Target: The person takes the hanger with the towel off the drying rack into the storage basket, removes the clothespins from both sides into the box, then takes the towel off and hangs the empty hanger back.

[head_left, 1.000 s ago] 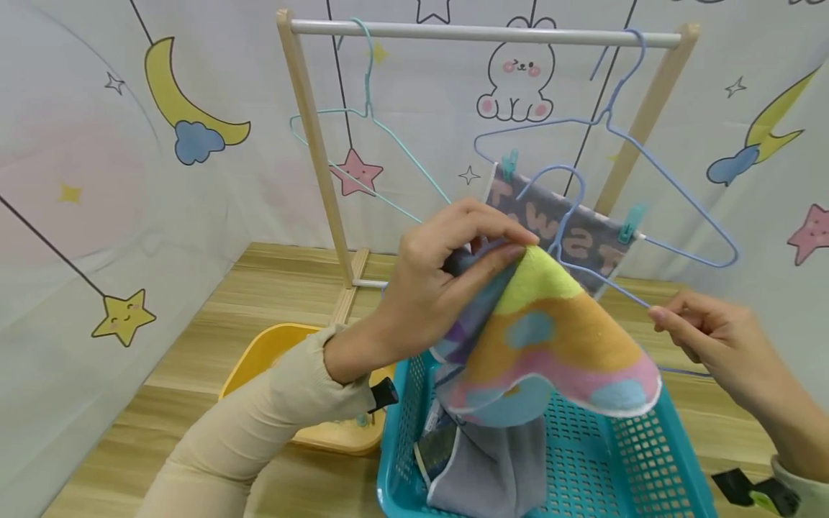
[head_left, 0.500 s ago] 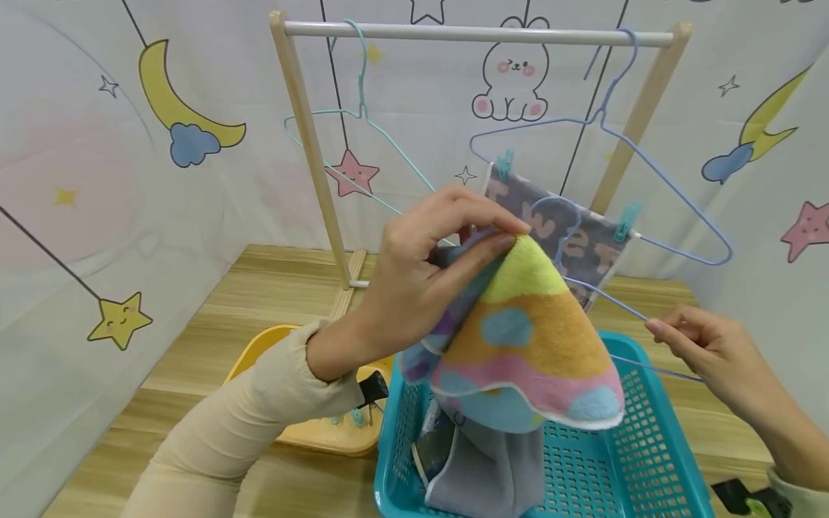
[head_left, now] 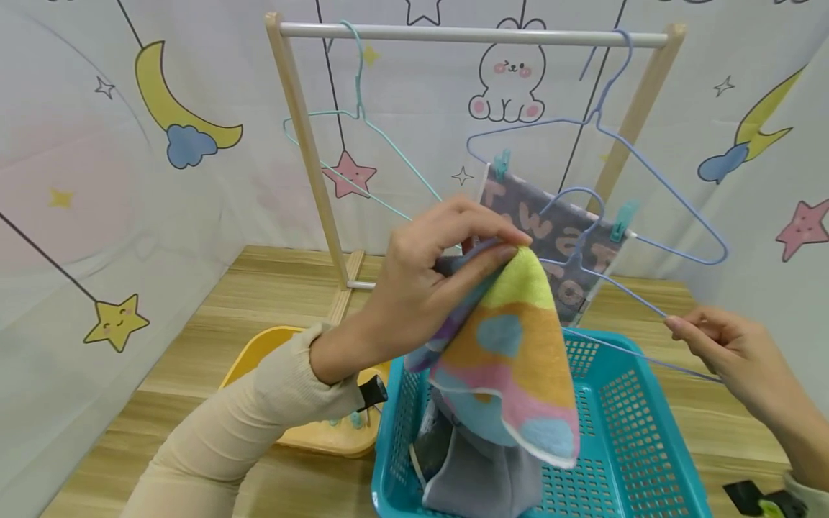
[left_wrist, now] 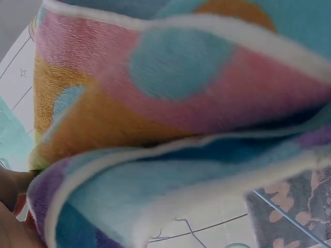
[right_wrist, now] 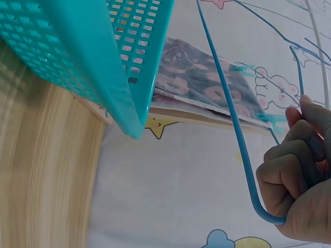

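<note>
My left hand pinches a colourful towel by its yellow top. The cloth hangs folded, with orange, pink and blue patches and a white edge; it fills much of the left wrist view. My right hand grips one sloping arm of a blue hanger near its end. In the right wrist view that hanger runs past the curled fingers. Its other end passes behind the towel and left hand, so whether the left fingers also touch it is hidden.
A teal basket holds a grey cloth. To its left stands a yellow tub with clips. Behind, a rack carries a mint hanger and a blue hanger with a dark lettered towel clipped on.
The towel's lower right corner has swung left and down, so it hangs narrower. The held hanger has shifted right with my right hand, after its hook dipped and rose again.
</note>
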`<state>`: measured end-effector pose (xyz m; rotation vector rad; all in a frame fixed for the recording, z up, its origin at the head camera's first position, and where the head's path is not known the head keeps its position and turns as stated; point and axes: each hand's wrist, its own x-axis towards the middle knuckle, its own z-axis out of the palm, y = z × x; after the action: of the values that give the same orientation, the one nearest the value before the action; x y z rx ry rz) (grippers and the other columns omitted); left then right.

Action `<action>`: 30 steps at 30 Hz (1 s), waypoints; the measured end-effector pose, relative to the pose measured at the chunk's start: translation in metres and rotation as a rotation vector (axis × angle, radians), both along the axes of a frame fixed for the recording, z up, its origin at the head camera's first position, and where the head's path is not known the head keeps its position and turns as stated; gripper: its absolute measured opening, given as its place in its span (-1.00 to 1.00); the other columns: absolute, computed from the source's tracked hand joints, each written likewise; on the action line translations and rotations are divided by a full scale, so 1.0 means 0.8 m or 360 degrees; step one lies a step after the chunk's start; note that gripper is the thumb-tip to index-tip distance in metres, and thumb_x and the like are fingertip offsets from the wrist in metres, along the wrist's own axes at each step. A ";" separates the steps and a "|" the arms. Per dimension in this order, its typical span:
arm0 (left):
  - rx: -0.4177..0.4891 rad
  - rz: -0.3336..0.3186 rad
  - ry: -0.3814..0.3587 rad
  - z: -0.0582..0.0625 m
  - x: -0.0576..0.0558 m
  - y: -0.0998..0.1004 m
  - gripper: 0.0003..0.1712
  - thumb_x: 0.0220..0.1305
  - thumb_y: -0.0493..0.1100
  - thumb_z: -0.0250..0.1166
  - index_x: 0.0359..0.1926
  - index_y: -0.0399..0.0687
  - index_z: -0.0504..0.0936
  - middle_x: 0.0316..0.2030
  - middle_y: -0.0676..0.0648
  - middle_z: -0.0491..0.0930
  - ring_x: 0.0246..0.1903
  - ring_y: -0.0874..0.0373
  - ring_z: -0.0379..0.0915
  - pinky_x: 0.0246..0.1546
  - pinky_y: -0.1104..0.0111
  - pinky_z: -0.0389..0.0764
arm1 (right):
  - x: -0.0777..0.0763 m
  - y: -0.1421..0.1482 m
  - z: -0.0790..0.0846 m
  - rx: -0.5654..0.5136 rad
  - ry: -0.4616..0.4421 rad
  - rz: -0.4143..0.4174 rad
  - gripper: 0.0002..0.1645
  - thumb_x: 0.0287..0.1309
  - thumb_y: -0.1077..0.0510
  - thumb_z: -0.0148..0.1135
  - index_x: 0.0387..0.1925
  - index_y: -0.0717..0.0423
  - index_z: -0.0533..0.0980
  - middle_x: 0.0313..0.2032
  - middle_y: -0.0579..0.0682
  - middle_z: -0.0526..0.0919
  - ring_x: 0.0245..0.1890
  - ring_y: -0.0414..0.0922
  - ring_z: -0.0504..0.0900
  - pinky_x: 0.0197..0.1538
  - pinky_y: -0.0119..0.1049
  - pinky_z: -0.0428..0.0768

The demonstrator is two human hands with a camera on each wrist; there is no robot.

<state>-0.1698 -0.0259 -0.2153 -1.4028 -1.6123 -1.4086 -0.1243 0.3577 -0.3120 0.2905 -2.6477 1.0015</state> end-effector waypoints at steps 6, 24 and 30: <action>-0.0085 0.0030 -0.0006 -0.011 -0.006 0.003 -0.86 0.29 -0.43 0.31 -0.14 -0.28 0.69 -0.19 -0.09 0.65 -0.23 0.22 0.46 -0.30 0.37 0.47 | -0.002 0.004 0.003 -0.0030 0.0039 -0.0003 -0.85 0.44 0.25 0.12 -0.31 0.10 0.56 -0.76 -0.09 0.23 -0.78 -0.15 0.15 -0.72 -0.26 0.11; -0.0250 0.0214 -0.0162 -0.040 -0.033 -0.009 -0.85 0.42 -0.35 0.20 -0.06 -0.25 0.64 -0.13 -0.08 0.64 -0.17 0.22 0.48 -0.20 0.35 0.53 | -0.007 0.000 0.008 -0.0025 0.0063 0.0004 -0.84 0.45 0.25 0.11 -0.30 0.11 0.57 -0.76 -0.09 0.22 -0.80 -0.15 0.15 -0.69 -0.26 0.15; -0.0185 0.0324 -0.0231 -0.052 -0.047 -0.024 -0.85 0.43 -0.35 0.19 -0.07 -0.26 0.65 -0.17 -0.09 0.67 -0.17 0.19 0.49 -0.23 0.32 0.52 | -0.009 -0.002 0.010 -0.0037 0.0049 -0.0013 -0.83 0.46 0.23 0.10 -0.31 0.10 0.56 -0.76 -0.07 0.23 -0.79 -0.14 0.17 -0.70 -0.25 0.15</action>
<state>-0.2076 -0.0451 -0.2567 -1.1823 -1.8990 -1.3409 -0.1317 0.3565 -0.3038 0.2872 -2.6056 1.0161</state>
